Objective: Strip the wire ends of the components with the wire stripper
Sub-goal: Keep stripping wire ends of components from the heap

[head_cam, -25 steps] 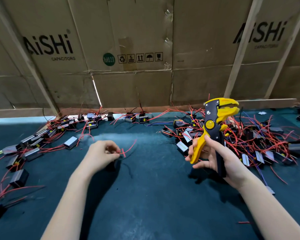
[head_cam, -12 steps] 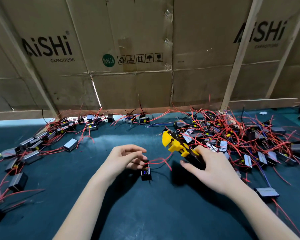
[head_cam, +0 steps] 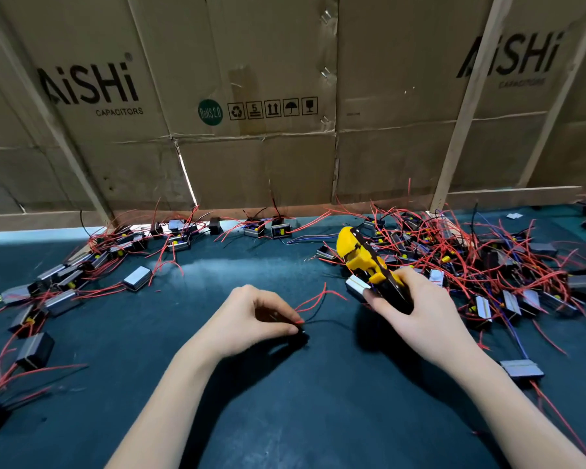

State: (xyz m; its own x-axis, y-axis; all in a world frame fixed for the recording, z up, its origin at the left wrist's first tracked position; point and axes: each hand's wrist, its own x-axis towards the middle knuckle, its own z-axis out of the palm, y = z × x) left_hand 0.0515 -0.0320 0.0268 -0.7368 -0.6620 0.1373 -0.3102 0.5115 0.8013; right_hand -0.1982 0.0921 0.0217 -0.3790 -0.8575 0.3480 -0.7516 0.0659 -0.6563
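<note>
My left hand [head_cam: 251, 316] pinches a small black component [head_cam: 300, 335] at its fingertips, low over the dark green mat; its red wires [head_cam: 313, 299] curve up and to the right. My right hand [head_cam: 416, 306] grips the yellow and black wire stripper [head_cam: 361, 257] by its handles, jaws pointing up and left, beside a grey component [head_cam: 357, 286]. The two hands are a short way apart and the stripper is clear of the wires.
A dense heap of components with red wires [head_cam: 487, 262] fills the right of the mat. A looser row of components [head_cam: 71, 279] runs along the left and back. Cardboard panels [head_cam: 268, 96] wall off the back. One component [head_cam: 521, 368] lies near my right forearm.
The right hand brought the stripper down from upright to low over the mat. The left hand moved right, set the component down, then closed its fingertips on it.
</note>
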